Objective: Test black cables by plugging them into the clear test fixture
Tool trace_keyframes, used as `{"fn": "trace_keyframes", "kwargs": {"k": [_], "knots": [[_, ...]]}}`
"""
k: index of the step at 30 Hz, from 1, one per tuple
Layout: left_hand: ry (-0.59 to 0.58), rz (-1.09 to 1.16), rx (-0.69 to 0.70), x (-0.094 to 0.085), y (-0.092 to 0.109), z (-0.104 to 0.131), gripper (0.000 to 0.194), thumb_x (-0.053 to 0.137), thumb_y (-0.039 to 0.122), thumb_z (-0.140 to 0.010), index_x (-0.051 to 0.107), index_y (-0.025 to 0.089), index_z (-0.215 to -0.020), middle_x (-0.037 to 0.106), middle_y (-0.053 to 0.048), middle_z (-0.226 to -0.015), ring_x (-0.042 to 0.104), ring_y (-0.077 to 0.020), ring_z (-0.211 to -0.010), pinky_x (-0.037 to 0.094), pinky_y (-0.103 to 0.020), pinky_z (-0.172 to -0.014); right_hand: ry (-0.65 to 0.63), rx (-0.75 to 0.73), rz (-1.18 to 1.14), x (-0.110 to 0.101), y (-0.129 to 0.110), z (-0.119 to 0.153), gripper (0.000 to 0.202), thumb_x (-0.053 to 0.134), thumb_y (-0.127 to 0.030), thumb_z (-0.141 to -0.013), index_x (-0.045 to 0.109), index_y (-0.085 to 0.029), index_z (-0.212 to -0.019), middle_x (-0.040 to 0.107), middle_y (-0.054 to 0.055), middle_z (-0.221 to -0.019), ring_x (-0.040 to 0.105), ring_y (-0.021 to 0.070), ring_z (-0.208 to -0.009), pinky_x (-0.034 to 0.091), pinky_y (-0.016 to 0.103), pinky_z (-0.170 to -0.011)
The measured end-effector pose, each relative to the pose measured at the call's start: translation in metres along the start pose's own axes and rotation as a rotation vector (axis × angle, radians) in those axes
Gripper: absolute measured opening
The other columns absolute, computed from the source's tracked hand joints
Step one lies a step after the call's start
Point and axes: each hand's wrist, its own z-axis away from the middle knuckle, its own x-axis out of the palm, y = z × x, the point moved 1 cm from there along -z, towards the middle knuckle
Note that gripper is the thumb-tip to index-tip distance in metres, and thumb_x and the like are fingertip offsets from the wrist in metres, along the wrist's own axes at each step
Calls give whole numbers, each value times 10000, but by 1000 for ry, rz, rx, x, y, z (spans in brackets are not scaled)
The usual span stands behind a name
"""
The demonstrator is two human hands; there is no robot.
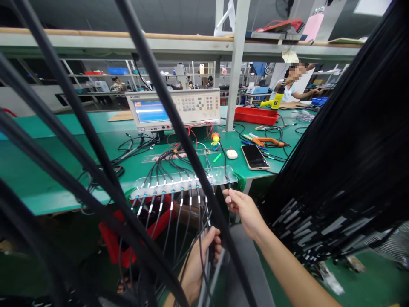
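A clear plastic strip point(159, 187) lies along the bench's front edge, with a row of black cables point(176, 217) plugged into it by blue-ringed connectors. My right hand point(246, 209) pinches a black cable point(229, 198) just below its connector at the strip's right end. Lower and to the left, my left hand point(200, 260) is closed around several black cables that hang below the edge; some pass in front of its fingers. Thinner wires run from behind the strip to a second clear strip point(150, 158). Behind both stands a bench tester point(198, 106) with a lit screen.
Thick dark cables point(179, 128) cross the view close to the camera. A large black cable bundle point(319, 149) hangs at right. A phone point(254, 157), white case point(231, 154), orange-handled tool point(270, 141) and red tray point(255, 116) lie on the bench. Another person point(290, 87) sits beyond.
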Motion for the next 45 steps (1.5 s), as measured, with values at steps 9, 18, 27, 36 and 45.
{"fn": "trace_keyframes", "kwargs": {"k": [9,18,27,36,45], "knots": [[32,8,-28,-5,1,-7,314,629,503,-729,617,207,-833,556,54,-587,519,-79,-491,392,-181,-420,-39,22,-121,3,0,0,341,695,-473,-733,730,-170,-886,543,-17,-631,482,98,-565,391,222,-545],[23,12,-49,-3,0,-5,347,649,539,-696,617,219,-825,566,55,-596,521,-76,-497,357,-189,-434,-67,126,-315,5,-3,1,296,740,-400,-706,723,-159,-877,473,-51,-576,403,70,-512,365,195,-493],[10,53,-42,0,7,2,276,615,476,-757,627,204,-803,574,57,-601,519,-63,-507,354,-184,-464,-32,127,-337,5,-2,-1,216,742,-374,-725,702,-165,-764,487,-43,-582,419,65,-508,372,181,-478],[-5,104,-39,-1,0,-7,257,653,436,-745,648,179,-765,596,43,-583,519,-60,-500,393,-171,-490,-4,164,-385,10,-5,-3,182,733,-343,-734,683,-173,-775,483,-49,-549,404,54,-457,381,167,-432],[-15,161,-26,3,0,-4,226,695,384,-717,662,166,-765,586,40,-627,524,-56,-536,430,-158,-519,28,225,-503,16,-12,-6,103,656,-233,-812,667,-132,-793,485,-57,-514,428,43,-418,430,132,-414]]}}
